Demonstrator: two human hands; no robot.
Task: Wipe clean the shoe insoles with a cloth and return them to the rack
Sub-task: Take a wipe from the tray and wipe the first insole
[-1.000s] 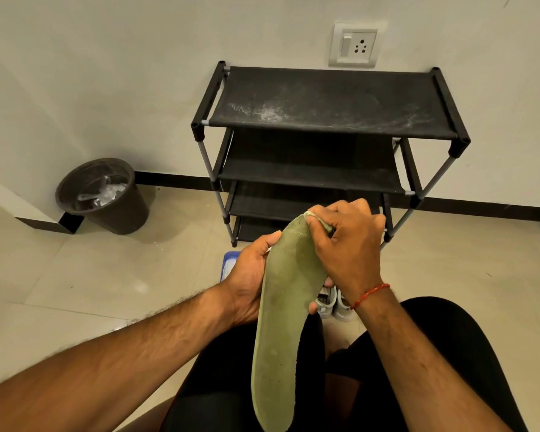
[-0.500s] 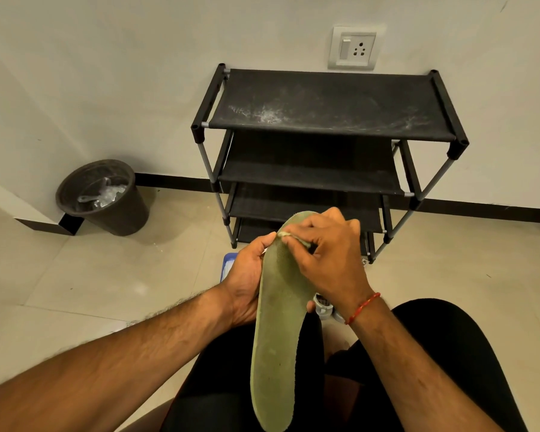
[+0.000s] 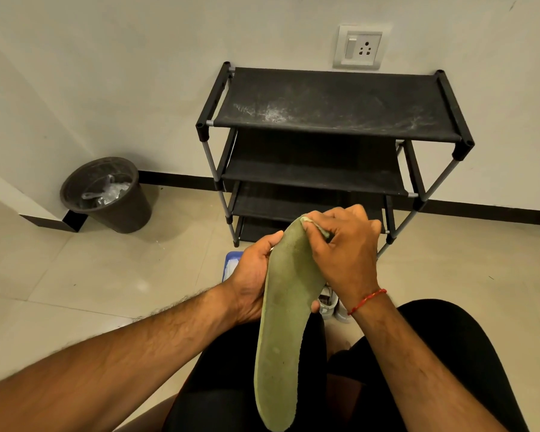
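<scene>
Over lap: left hand point(image 3: 252, 277) grips insole point(image 3: 282, 332); right hand point(image 3: 345, 251), clutching cloth point(image 3: 320, 228), shifted toeward.

Rack by the wall, bin off to its left

Black four-tier fabric shoe rack point(image 3: 334, 132) stands against the wall; round dark plastic bin point(image 3: 106, 194) sits left, in the corner.
</scene>
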